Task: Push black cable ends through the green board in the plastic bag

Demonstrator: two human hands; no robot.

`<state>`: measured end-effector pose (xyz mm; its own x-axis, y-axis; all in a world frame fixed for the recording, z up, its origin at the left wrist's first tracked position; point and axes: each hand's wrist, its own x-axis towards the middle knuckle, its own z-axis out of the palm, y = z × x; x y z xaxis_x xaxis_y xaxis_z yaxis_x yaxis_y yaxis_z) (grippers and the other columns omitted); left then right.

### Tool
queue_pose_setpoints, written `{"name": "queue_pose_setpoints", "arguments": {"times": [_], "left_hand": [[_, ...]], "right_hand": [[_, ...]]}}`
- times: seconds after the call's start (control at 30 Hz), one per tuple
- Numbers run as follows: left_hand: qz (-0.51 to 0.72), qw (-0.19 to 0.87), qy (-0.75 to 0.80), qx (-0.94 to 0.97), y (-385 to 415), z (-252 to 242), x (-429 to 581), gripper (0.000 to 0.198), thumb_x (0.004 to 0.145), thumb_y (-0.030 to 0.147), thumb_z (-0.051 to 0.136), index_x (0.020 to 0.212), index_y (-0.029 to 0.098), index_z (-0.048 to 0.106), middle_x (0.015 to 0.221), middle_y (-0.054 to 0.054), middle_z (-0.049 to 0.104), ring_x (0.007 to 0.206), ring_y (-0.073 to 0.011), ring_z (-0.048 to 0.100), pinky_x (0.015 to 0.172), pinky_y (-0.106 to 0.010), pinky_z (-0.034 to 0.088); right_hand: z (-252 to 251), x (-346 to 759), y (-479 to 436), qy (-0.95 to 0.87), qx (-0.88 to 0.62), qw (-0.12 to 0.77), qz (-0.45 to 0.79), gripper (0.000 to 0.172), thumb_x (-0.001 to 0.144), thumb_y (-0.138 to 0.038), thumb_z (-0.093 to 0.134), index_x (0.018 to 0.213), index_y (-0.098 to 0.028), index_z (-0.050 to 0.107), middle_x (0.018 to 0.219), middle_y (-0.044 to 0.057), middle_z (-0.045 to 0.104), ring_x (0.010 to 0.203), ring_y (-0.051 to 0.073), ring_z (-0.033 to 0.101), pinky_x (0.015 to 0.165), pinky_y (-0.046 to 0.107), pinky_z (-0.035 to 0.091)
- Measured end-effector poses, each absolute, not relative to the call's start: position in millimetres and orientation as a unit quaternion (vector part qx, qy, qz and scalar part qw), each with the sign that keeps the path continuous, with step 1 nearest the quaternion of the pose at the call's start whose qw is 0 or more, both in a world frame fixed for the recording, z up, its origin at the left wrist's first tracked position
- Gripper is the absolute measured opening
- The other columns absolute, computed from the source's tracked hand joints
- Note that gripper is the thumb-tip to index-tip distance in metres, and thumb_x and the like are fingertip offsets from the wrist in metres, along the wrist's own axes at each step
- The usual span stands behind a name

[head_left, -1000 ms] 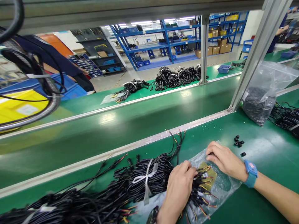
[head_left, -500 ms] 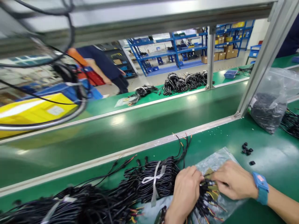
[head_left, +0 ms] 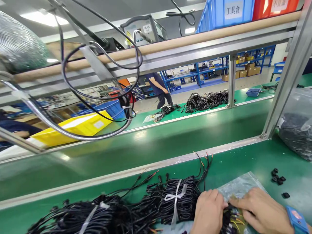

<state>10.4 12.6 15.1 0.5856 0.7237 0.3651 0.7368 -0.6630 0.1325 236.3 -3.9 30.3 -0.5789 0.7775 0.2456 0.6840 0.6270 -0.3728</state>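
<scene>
My left hand [head_left: 209, 211] is closed over short black cables [head_left: 227, 221] near the bottom edge. My right hand [head_left: 264, 208], with a blue wrist strap [head_left: 297, 219], is beside it, fingers curled in, and what they pinch is hidden. Yellow wire ends [head_left: 240, 222] and an olive-coloured patch [head_left: 235, 201] show between the hands. Beneath lies a clear plastic bag [head_left: 243, 183]. Left of my left hand sits a coiled black cable bundle [head_left: 180, 200] tied with a white strip. Another tied black cable bundle [head_left: 73, 216] lies farther left.
Several small black parts [head_left: 278, 177] lie right of the bag. A metal post [head_left: 285, 74] and a full clear bag [head_left: 297, 130] stand at the right. A raised shelf rail [head_left: 170, 52] and a hanging cable loop [head_left: 97, 136] cross above. Across the bench are more cables [head_left: 197, 102].
My view has tilted up and swung left, so the bench and hands appear lower and farther right. Both hands stay close together at the same cables. The person beyond the bench appears more upright.
</scene>
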Motion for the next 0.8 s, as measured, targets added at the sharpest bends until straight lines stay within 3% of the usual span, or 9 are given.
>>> {"name": "queue_pose_setpoints", "arguments": {"times": [0.23,0.37,0.63,0.8], "left_hand": [[-0.153,-0.068,-0.434,-0.885,10.0,36.5,14.5,0.012,0.095,0.011,0.060,0.091,0.022,0.057,0.085,0.001,0.062,0.077,-0.0202,0.058,0.069,-0.034,0.039],[-0.164,-0.073,-0.414,-0.893,12.0,39.3,13.2,0.012,0.097,0.010,0.054,0.098,0.022,0.058,0.087,0.001,0.063,0.077,-0.0189,0.059,0.068,-0.033,0.039],[-0.195,-0.058,-0.406,-0.891,11.3,37.9,11.5,0.015,0.101,0.015,0.051,0.094,0.022,0.062,0.085,0.000,0.063,0.070,-0.0172,0.055,0.066,-0.032,0.038],[-0.180,-0.062,-0.404,-0.895,14.2,37.3,10.0,0.023,0.102,0.017,0.047,0.085,0.021,0.063,0.079,-0.001,0.058,0.068,-0.0167,0.055,0.064,-0.031,0.039]], "right_hand": [[47.6,247.5,7.7,-0.873,-0.448,0.143,0.127,0.034,0.092,-0.018,0.047,0.119,-0.021,0.068,0.075,0.003,0.073,0.062,0.019,0.063,0.061,0.029,0.035],[50.7,248.2,10.4,-0.869,-0.461,0.129,0.124,0.031,0.094,-0.019,0.046,0.116,-0.020,0.068,0.078,0.004,0.074,0.064,0.018,0.065,0.061,0.029,0.035],[48.7,248.2,9.1,-0.858,-0.468,0.187,0.102,0.036,0.094,-0.017,0.043,0.121,-0.019,0.067,0.079,0.003,0.073,0.064,0.017,0.064,0.061,0.030,0.034],[51.2,246.2,5.8,-0.882,-0.422,0.167,0.125,0.034,0.089,-0.015,0.045,0.109,-0.022,0.072,0.068,0.000,0.069,0.056,0.015,0.057,0.058,0.031,0.027]]}}
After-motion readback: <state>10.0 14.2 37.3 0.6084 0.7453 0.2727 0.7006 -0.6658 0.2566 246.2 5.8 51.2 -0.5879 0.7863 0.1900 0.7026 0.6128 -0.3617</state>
